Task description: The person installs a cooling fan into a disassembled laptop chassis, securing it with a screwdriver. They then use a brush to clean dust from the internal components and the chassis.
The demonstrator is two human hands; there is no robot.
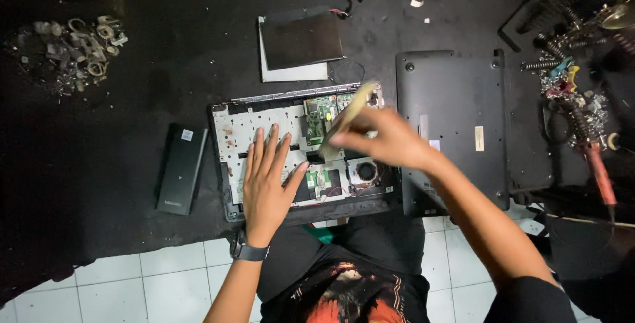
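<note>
Brush (345, 119) blurred in right hand (387, 141), bristles hidden over opened laptop (264, 124).

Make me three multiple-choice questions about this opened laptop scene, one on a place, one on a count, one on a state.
1. Where does the long black battery pack lie relative to the opened laptop chassis?
A. on its left in the picture
B. on top of it
C. on its right in the picture

2. How many of the person's hands are over the chassis?
A. none
B. one
C. two

3. How is the left hand posed?
A. clenched in a fist
B. flat with fingers spread
C. gripping a screwdriver

Answers: 1 A, the pack lies on the black mat beside the chassis's left edge. 2 C, both are above it, the right hand holding a pale blurred brush-like tool. 3 B, its palm rests open on the chassis.
</note>
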